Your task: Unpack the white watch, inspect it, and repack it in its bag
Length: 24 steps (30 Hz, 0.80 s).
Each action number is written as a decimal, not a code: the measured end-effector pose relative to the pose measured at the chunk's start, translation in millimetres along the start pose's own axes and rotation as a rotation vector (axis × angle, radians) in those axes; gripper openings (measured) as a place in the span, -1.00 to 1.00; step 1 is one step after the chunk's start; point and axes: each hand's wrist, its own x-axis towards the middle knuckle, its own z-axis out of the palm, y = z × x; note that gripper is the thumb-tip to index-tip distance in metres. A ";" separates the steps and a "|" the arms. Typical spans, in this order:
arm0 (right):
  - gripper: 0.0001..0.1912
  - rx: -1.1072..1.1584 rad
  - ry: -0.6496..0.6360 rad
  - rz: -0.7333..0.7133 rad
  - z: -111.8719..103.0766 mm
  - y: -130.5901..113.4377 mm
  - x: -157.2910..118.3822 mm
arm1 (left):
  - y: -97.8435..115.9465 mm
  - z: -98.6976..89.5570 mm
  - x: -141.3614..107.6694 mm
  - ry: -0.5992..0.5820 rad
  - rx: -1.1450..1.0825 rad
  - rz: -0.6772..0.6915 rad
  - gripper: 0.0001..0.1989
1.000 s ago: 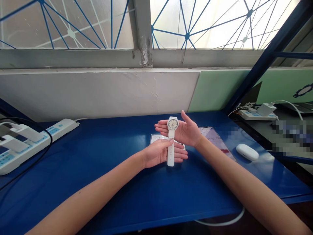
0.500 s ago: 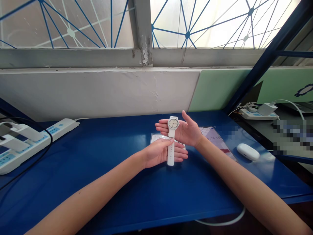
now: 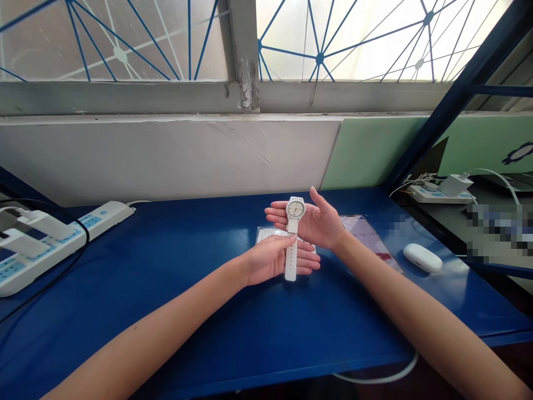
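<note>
A white wristwatch [image 3: 291,261] with a pale round dial hangs out lengthwise over both palms. My left hand [image 3: 270,258] has its thumb pressed on the strap, its fingers stretched out flat behind it. Farther off, my right hand [image 3: 318,222] lies palm up behind the watch's dial, with fingers extended and thumb raised; it does not grip. Beneath the hands, mostly hidden, is a clear-and-white flat item [image 3: 263,234] on the blue desk [image 3: 187,316].
A phone [image 3: 368,236] showing a timer lies partly behind my right forearm. Beside it sits a white earbud case [image 3: 422,258]. On the left is a white power strip [image 3: 95,221] with plugs and a black cable. A second power strip [image 3: 441,195] stands at the right.
</note>
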 end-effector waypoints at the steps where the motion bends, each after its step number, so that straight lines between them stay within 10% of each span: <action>1: -0.23 -0.001 0.009 0.004 0.0 0.7 0.6 | 0.0 -0.3 0.0 0.005 0.000 -0.001 -0.62; 15: -0.36 0.080 0.241 0.003 -8.1 6.6 9.3 | 6.1 6.3 -4.7 0.047 0.031 0.036 -0.66; 24: -0.40 0.094 0.032 -0.052 -2.4 3.6 2.8 | 6.1 1.2 -3.3 -0.026 0.028 0.103 -0.68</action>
